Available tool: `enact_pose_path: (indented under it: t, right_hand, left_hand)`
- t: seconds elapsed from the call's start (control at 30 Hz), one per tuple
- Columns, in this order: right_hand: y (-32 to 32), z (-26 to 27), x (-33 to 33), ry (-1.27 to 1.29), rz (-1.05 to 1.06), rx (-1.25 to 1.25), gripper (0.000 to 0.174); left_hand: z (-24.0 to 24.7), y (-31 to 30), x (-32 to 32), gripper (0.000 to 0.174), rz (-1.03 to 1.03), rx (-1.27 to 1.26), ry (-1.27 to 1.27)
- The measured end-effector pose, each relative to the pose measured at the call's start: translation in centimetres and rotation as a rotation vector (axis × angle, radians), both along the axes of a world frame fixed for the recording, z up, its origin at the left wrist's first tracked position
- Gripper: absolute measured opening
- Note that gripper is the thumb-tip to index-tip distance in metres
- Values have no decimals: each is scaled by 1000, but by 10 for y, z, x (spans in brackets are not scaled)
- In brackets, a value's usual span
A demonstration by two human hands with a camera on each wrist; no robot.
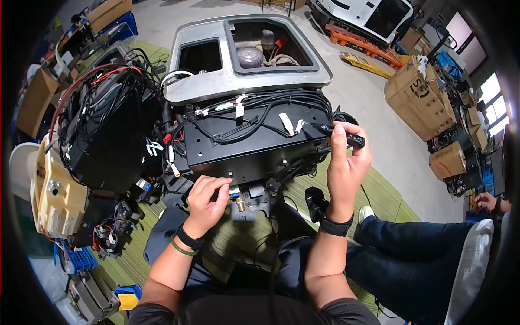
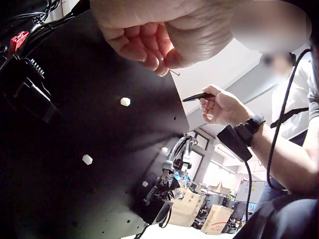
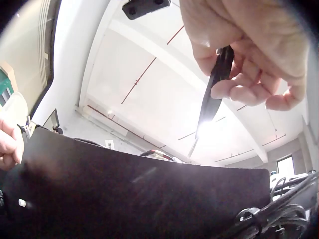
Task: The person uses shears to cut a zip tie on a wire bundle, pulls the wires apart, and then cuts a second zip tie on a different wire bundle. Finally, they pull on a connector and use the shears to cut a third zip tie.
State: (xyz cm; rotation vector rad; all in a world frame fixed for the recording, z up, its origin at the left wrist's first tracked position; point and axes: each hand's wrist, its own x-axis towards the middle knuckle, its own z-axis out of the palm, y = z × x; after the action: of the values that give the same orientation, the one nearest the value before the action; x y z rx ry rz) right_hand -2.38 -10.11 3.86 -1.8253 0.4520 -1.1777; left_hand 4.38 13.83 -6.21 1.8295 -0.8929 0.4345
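My right hand (image 1: 349, 160) pinches a black, tapered, pen-shaped tool (image 1: 352, 140) between thumb and fingers. In the right wrist view the tool (image 3: 216, 84) narrows to a slim tip pointing down toward the black metal box (image 3: 149, 194). From the head view, that tip is close to two white tags (image 1: 287, 124) among the black cables (image 1: 260, 102) on the box's top. My left hand (image 1: 207, 199) is at the box's front lower edge, fingers loosely curled, thumb near the forefinger. Nothing shows in its grasp in the left wrist view, where the hand (image 2: 164, 35) overlaps the box edge.
Behind the box stands a silver-framed housing (image 1: 197, 89) with two openings. A cable-draped black unit (image 1: 108, 127) and a cream plastic tank (image 1: 57, 189) are on the left. Another person's jeans (image 1: 411, 238) are close on the right, with cardboard boxes (image 1: 420, 103) farther back.
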Motion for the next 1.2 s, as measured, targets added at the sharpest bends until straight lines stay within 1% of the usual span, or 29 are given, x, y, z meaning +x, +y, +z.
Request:
enact_pose_path:
  t: [0.3,0.83,0.93,1.03,1.13,1.2]
  right_hand:
    - [-1,0,0,60,1,-8,15]
    - [-4,-4,1,47,-3,-41,14]
    - [-2,-1,1,63,-22,-93,14]
    - [0,2,-1,115,5,-89,15]
    - [0,3,-1,95,19,-82,14]
    - [1,5,-2,127,-3,-74,14]
  left_hand:
    - [0,0,0,13,-4,4,-7]
    - [2,-1,-2,15,10,-4,16]
    - [5,-1,-4,16,24,22,26]
    - [3,-1,-3,15,29,1,3]
    - [2,1,-4,14,35,29,22]
    - [4,0,-4,15,27,17,27]
